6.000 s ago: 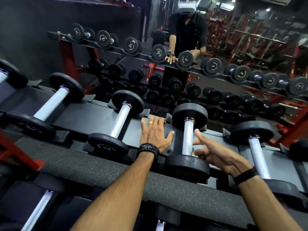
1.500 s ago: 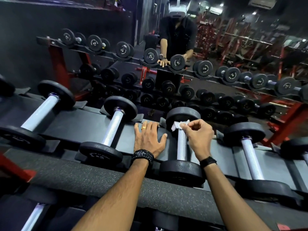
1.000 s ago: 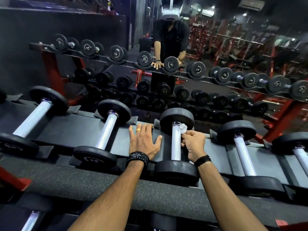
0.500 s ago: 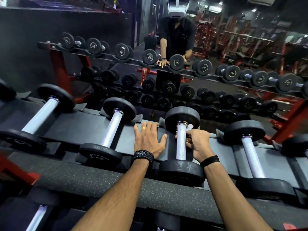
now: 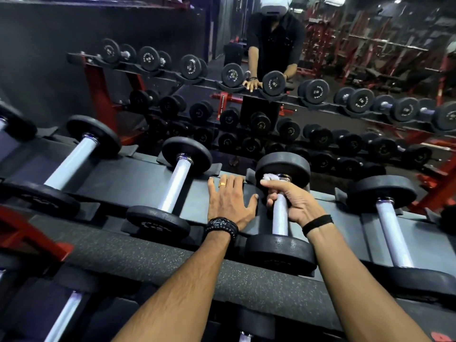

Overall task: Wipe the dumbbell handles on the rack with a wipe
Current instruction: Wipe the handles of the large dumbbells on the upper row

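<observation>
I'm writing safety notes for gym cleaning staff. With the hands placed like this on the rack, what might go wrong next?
1. The left hand lies flat on the rack right beside the dumbbell; if the dumbbell rolls or shifts, the thumb could get pinched.
2. The right hand grips the handle with the wipe bunched at the far end, so bare fingers may touch the metal and part of it may go unwiped.

- My right hand (image 5: pixel 293 201) covers most of the wipe (image 5: pixel 269 176); only a white corner shows
- Lettering on the near dumbbell plates (image 5: pixel 158 222) blurs beyond my reading
- Left-edge dumbbell (image 5: pixel 14 127) is cut off
</observation>
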Demonstrator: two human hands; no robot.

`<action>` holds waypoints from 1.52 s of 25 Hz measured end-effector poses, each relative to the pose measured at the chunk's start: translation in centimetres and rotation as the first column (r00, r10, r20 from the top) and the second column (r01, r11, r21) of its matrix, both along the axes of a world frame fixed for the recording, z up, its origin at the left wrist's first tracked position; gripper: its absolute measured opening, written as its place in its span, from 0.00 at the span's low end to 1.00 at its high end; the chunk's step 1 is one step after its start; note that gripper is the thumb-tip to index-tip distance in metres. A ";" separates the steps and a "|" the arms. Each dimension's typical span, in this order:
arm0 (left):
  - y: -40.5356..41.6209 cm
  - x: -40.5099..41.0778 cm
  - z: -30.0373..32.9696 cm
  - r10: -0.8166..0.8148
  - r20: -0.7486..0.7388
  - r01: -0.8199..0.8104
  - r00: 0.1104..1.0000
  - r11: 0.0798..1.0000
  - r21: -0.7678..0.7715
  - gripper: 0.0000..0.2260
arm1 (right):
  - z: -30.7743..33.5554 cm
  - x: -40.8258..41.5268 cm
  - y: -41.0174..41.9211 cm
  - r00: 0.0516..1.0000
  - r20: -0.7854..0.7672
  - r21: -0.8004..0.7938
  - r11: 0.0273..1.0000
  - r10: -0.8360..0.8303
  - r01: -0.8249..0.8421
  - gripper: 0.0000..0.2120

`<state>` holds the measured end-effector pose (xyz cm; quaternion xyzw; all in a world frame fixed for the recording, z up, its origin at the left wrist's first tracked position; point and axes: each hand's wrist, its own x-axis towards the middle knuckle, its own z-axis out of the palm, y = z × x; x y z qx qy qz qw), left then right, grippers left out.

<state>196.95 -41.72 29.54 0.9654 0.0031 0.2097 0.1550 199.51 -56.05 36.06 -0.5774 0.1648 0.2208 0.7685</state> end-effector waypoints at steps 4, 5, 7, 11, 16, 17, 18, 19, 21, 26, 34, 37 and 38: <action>0.0 0.2 -0.1 -0.008 -0.014 0.008 1.000 1.000 -0.006 0.23 | -0.9 -0.2 0.1 0.990 0.124 -0.204 0.974 -0.073 0.098 0.09; 0.0 0.2 -0.1 -0.009 -0.010 0.009 1.000 1.000 -0.006 0.23 | -1.0 -0.3 0.1 0.975 0.204 -0.338 0.928 -0.090 0.157 0.14; 0.1 0.2 -0.1 -0.010 -0.005 0.010 1.000 1.000 -0.009 0.23 | -1.0 -0.6 -0.3 0.925 0.378 -0.688 0.656 -0.043 0.312 0.26; 0.1 0.1 -0.1 -0.011 0.007 0.011 1.000 1.000 -0.010 0.22 | 0.4 -1.4 -0.6 0.863 0.501 -0.791 0.373 -0.058 0.485 0.31; 0.1 0.1 -0.1 -0.006 0.008 0.006 1.000 1.000 -0.004 0.22 | -1.4 -1.0 -1.7 0.879 0.397 -0.267 0.883 -0.265 0.387 0.31; 0.1 0.1 -0.1 -0.006 0.005 0.006 1.000 1.000 0.002 0.23 | -1.4 -1.2 -2.0 0.906 0.334 -0.173 0.928 -0.260 0.330 0.31; 0.1 0.1 -0.1 -0.006 0.003 0.006 1.000 1.000 0.001 0.23 | -1.2 -1.5 -2.1 0.924 0.296 -0.117 0.951 -0.242 0.287 0.26; 0.1 0.1 -0.1 -0.006 0.003 0.006 1.000 1.000 -0.002 0.23 | -1.1 -1.7 -2.2 0.938 0.264 -0.076 0.964 -0.227 0.255 0.20; 0.1 0.1 -0.1 -0.005 0.007 0.005 1.000 1.000 -0.003 0.23 | -1.0 -2.0 -2.3 0.953 0.212 0.010 0.976 -0.217 0.220 0.12; 0.1 0.0 -0.1 -0.010 -0.008 0.010 1.000 1.000 0.012 0.25 | -0.7 -2.3 -2.2 0.958 0.182 0.047 0.975 -0.221 0.216 0.15; 0.1 0.1 -0.1 -0.013 0.005 0.013 1.000 1.000 -0.009 0.25 | -1.3 -2.4 -2.8 0.978 0.082 0.236 0.957 -0.194 0.170 0.18; 0.1 0.0 -0.1 -0.016 0.009 0.016 1.000 1.000 -0.007 0.25 | -1.4 -2.2 -3.0 0.976 0.023 0.247 0.947 -0.217 0.204 0.18; 0.2 0.0 -0.1 -0.019 0.007 0.019 1.000 1.000 -0.009 0.24 | -1.4 -2.2 -2.9 0.971 0.002 0.222 0.947 -0.240 0.233 0.16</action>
